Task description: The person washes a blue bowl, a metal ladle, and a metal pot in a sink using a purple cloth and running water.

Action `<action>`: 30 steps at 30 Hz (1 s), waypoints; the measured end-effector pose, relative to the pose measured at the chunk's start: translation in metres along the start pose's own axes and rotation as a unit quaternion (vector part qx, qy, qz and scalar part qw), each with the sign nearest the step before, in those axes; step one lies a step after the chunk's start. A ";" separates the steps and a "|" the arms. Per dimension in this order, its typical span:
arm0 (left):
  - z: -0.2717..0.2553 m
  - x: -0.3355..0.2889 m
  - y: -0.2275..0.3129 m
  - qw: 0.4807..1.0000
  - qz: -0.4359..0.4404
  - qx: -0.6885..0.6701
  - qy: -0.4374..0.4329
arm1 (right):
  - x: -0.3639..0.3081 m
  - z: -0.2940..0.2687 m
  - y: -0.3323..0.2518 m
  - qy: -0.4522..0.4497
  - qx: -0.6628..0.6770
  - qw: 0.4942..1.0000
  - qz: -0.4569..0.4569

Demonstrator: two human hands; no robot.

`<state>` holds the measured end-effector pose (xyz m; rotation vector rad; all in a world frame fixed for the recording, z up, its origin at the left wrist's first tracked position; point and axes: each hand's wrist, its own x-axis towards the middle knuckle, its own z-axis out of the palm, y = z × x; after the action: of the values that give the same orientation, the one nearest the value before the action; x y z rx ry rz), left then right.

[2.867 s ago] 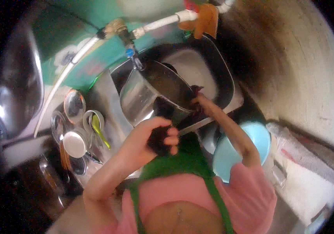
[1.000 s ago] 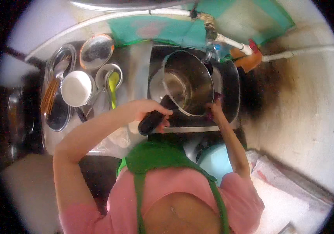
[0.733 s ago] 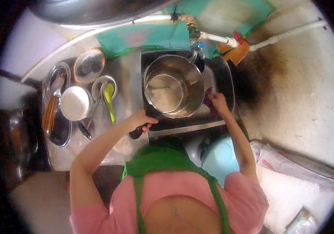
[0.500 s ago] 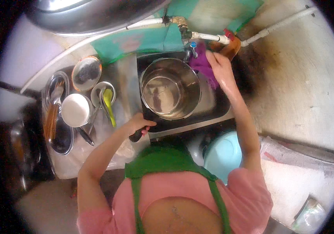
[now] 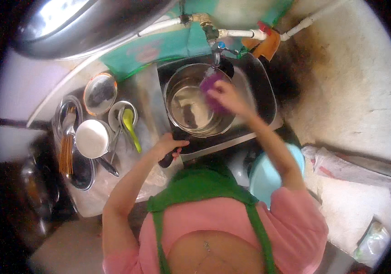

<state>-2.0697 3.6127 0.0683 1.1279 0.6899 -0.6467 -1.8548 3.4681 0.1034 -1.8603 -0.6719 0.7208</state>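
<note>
A deep metal pot (image 5: 184, 98) with a black handle (image 5: 166, 160) stands in the sink (image 5: 266, 89). My left hand (image 5: 170, 147) is wrapped round that handle at the pot's near left. Over the pot's right side, my right hand (image 5: 225, 97) grips a purple cloth (image 5: 211, 82), its fingers somewhat blurred by motion. The cloth is just under the spout of the tap (image 5: 217, 58), where water seems to be running. Part of the pot's inner right wall is hidden behind the hand and cloth.
Left of the sink, a counter (image 5: 152, 93) bears a white bowl (image 5: 93, 138), a green spoon (image 5: 132, 130), chopsticks (image 5: 66, 155) and an orange-rimmed lid (image 5: 100, 93). A light blue basin (image 5: 268, 182) is below the right forearm. Overhead at upper left hangs a large metal vessel (image 5: 95, 27).
My right hand has brought the purple cloth left and nearer, from beside the tap to over the pot. My left hand keeps its hold on the handle. The whole view has shifted slightly.
</note>
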 end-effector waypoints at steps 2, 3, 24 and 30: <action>0.017 0.008 0.019 1.000 0.009 0.022 0.006 | 0.007 0.054 0.067 0.099 -0.161 0.978 -0.092; 0.013 0.016 0.014 1.000 0.005 0.022 0.008 | 0.006 0.093 0.053 0.094 -0.138 0.985 -0.049; 0.005 0.116 0.058 0.999 -0.017 -0.001 0.044 | 0.196 -0.103 0.186 -0.304 -0.331 0.868 -0.212; -0.003 0.087 0.056 0.997 -0.017 -0.025 0.067 | 0.033 0.023 0.117 -0.354 -0.236 0.905 -0.031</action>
<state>-1.9724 3.6227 0.0328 1.1227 0.8360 -0.5836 -1.8342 3.4643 -0.0184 -1.9729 -1.4712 1.3000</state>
